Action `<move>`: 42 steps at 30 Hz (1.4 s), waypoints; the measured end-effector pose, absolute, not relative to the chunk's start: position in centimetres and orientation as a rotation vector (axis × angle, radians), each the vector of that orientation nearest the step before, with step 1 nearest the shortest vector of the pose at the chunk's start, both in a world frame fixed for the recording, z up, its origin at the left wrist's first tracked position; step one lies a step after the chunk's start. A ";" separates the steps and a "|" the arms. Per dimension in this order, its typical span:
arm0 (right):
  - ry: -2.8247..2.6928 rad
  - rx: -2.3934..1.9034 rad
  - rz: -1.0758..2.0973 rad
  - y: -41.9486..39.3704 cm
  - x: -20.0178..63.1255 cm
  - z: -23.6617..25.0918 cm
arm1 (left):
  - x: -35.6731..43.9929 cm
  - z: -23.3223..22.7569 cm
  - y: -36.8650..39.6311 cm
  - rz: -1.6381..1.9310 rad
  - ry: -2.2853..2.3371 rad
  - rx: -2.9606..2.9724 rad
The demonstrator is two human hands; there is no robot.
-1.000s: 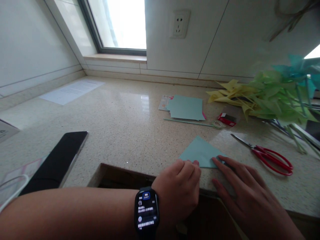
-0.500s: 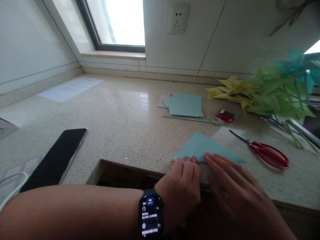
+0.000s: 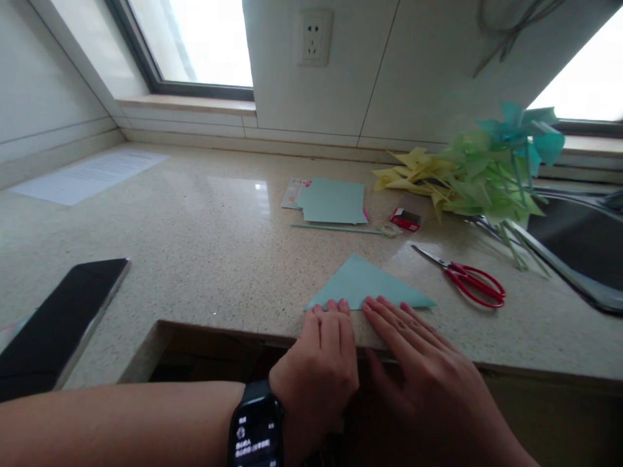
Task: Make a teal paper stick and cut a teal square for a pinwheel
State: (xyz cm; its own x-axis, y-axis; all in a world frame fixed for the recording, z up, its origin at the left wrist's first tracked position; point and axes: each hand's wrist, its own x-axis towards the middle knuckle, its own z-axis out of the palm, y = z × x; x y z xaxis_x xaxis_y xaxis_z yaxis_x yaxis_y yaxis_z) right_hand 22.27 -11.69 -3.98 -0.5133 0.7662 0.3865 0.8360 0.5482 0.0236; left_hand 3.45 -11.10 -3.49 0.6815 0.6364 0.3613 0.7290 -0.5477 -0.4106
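the left hand [image 3: 321, 363], a watch [image 3: 256, 434] on its wrist, lies knuckles up with fingers curled close together, tips pressing the near edge of a folded blue paper triangle [image 3: 367, 285]. the right hand [image 3: 428, 370] lies flat beside it, fingers straight and slightly spread, tips on the same edge. neither hand grips anything. the triangle rests on the speckled counter [image 3: 219, 246] near its front edge. left of it lies a dark phone [image 3: 58, 324]; right, red scissors [image 3: 467, 279]. farther back sit blue paper sheets [image 3: 333, 201], a thin stick [image 3: 341, 228], a small red box [image 3: 405, 219] and a heap of paper pinwheels [image 3: 481, 172].
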 end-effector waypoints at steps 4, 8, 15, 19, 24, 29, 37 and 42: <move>-2.430 -1.377 -0.352 -11.8 24.2 -4.1 | 3.4 -3.2 -11.1 -0.182 -1.071 -2.350; -2.396 -1.439 -0.344 -12.0 26.8 -4.5 | 3.5 -3.0 -11.2 -0.157 -1.077 -2.359; -2.353 -1.500 -0.354 -12.0 28.9 -4.8 | 3.4 -2.8 -11.2 -0.130 -1.084 -2.363; -2.336 -1.491 -0.362 -12.0 28.5 -4.8 | 3.4 -2.8 -11.2 -0.131 -1.078 -2.364; -2.320 -1.494 -0.346 -12.0 28.5 -5.1 | 3.5 -2.8 -11.4 -0.135 -1.103 -2.355; -2.303 -1.492 -0.302 -11.9 28.6 -5.3 | 3.4 -2.4 -11.5 -0.113 -1.107 -2.373; -2.259 -1.495 -0.262 -12.0 28.4 -5.5 | 1.5 -1.8 -11.5 -0.131 -1.148 -2.434; -2.213 -1.482 -0.255 -11.9 28.3 -5.2 | 0.7 -1.0 -11.0 -0.128 -1.155 -2.541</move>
State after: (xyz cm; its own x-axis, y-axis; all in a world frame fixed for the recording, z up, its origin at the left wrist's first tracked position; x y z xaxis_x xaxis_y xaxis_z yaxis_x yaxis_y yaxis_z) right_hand 28.28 -11.87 -5.24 -0.3124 0.8245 0.4717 0.9103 0.4019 -0.0995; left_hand 0.70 -10.96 -1.03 0.6642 0.7140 0.2214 0.7451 -0.6086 -0.2729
